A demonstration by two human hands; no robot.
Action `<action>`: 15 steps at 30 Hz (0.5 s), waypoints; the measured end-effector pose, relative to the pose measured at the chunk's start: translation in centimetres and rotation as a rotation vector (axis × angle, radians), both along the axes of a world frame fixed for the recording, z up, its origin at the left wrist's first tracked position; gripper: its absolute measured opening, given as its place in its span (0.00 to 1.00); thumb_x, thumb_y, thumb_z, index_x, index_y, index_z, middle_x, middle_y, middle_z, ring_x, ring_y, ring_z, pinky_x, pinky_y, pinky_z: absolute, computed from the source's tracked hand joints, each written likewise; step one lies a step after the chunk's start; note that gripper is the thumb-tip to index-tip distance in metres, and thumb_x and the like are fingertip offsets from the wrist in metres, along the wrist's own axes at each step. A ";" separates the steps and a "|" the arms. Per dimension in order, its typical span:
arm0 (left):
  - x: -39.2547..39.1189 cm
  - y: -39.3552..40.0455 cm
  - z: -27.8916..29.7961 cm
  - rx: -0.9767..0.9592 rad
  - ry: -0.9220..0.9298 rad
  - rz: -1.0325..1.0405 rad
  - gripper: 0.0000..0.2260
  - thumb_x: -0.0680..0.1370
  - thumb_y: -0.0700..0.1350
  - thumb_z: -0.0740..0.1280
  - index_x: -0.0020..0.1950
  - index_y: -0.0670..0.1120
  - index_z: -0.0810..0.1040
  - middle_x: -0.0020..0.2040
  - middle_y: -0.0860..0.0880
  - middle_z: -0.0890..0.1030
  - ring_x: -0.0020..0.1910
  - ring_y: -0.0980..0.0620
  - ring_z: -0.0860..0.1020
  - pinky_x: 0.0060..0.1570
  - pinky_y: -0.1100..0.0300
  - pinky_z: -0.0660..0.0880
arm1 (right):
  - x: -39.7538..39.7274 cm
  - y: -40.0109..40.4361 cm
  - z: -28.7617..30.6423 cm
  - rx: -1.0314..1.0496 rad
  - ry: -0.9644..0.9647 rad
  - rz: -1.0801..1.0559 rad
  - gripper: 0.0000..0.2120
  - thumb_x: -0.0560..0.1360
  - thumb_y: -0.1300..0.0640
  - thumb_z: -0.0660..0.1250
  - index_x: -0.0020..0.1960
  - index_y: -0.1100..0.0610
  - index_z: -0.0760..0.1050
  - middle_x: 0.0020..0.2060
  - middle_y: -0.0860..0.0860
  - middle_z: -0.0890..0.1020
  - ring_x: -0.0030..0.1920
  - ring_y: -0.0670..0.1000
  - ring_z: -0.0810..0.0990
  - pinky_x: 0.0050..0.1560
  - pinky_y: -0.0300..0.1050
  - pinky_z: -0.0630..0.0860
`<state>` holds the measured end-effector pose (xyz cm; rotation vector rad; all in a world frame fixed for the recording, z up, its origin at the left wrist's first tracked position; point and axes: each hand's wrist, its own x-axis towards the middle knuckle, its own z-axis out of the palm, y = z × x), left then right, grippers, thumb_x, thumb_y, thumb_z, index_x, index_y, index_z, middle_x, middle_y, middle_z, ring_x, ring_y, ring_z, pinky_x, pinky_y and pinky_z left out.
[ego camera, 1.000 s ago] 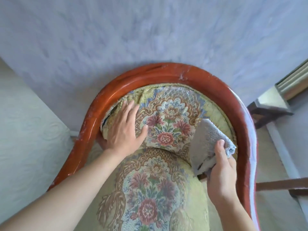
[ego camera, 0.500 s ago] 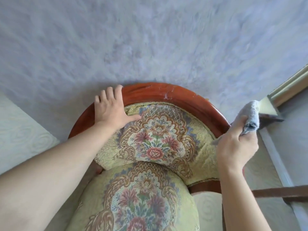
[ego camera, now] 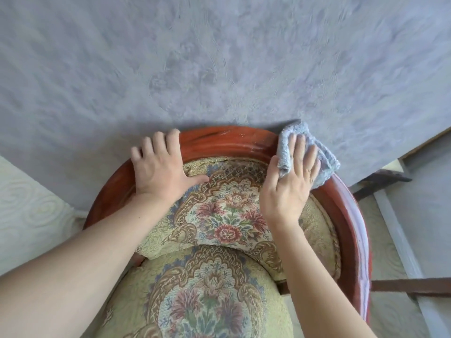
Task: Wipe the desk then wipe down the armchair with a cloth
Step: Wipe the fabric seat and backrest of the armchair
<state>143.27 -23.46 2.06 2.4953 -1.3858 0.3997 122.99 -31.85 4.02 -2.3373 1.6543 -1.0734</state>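
The armchair has a curved reddish wooden back rail (ego camera: 227, 142) and floral yellow upholstery (ego camera: 224, 215) on back and seat. My left hand (ego camera: 158, 167) lies flat over the left part of the rail's top, fingers straight, thumb on the fabric. My right hand (ego camera: 290, 181) presses a folded grey-blue cloth (ego camera: 324, 157) onto the rail's upper right, fingers spread flat on the cloth. Part of the cloth is hidden under that hand.
A grey textured wall (ego camera: 219, 57) stands right behind the chair back. Pale patterned flooring (ego camera: 31, 215) shows at the left. A dark wooden furniture frame (ego camera: 410, 286) and a pale vertical trim (ego camera: 395, 228) stand close on the right.
My right hand has brought the cloth down from the air at the right and laid it on the back rail. My left hand stays on the rail's left part.
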 end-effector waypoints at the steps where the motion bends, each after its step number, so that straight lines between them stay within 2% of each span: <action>1: 0.0 0.0 0.0 0.004 0.001 -0.002 0.55 0.53 0.78 0.71 0.65 0.40 0.67 0.50 0.40 0.73 0.46 0.41 0.72 0.44 0.46 0.66 | 1.0 0.1 0.1 -0.026 0.032 0.095 0.27 0.82 0.49 0.48 0.80 0.56 0.57 0.79 0.53 0.59 0.80 0.57 0.50 0.79 0.53 0.42; 5: 0.4 0.0 -0.2 -0.008 -0.027 -0.020 0.50 0.58 0.77 0.67 0.65 0.40 0.67 0.51 0.40 0.74 0.46 0.40 0.72 0.44 0.45 0.66 | 5.7 0.9 0.0 -0.092 0.189 0.433 0.27 0.82 0.49 0.50 0.80 0.53 0.57 0.79 0.53 0.59 0.80 0.57 0.49 0.79 0.55 0.44; 7: 0.5 -0.1 -0.3 -0.048 -0.012 -0.024 0.44 0.62 0.73 0.60 0.65 0.40 0.68 0.52 0.39 0.74 0.47 0.39 0.73 0.45 0.44 0.67 | 7.3 1.5 -0.2 -0.131 0.308 0.523 0.29 0.80 0.49 0.54 0.80 0.53 0.57 0.79 0.53 0.58 0.80 0.59 0.49 0.79 0.56 0.43; 9: 0.6 -0.1 -0.5 -0.079 -0.008 -0.028 0.44 0.61 0.71 0.56 0.65 0.40 0.68 0.52 0.39 0.74 0.47 0.39 0.73 0.45 0.44 0.69 | 7.7 1.6 -0.3 -0.181 0.411 0.543 0.33 0.76 0.50 0.57 0.80 0.53 0.56 0.80 0.53 0.57 0.80 0.60 0.49 0.79 0.55 0.43; 13: 0.6 -0.1 -0.5 -0.074 -0.003 -0.031 0.52 0.54 0.78 0.69 0.65 0.42 0.67 0.52 0.41 0.75 0.48 0.41 0.73 0.45 0.46 0.68 | 4.4 -0.3 0.1 -0.262 0.564 0.495 0.37 0.75 0.54 0.63 0.81 0.51 0.51 0.80 0.52 0.54 0.80 0.59 0.48 0.79 0.55 0.46; 15: 0.6 -0.1 -0.2 -0.063 0.004 -0.019 0.53 0.52 0.78 0.70 0.65 0.43 0.67 0.52 0.42 0.75 0.47 0.41 0.73 0.46 0.47 0.68 | 1.0 -1.6 0.1 -0.247 0.574 0.399 0.39 0.74 0.55 0.64 0.81 0.50 0.51 0.80 0.51 0.53 0.80 0.58 0.49 0.79 0.55 0.46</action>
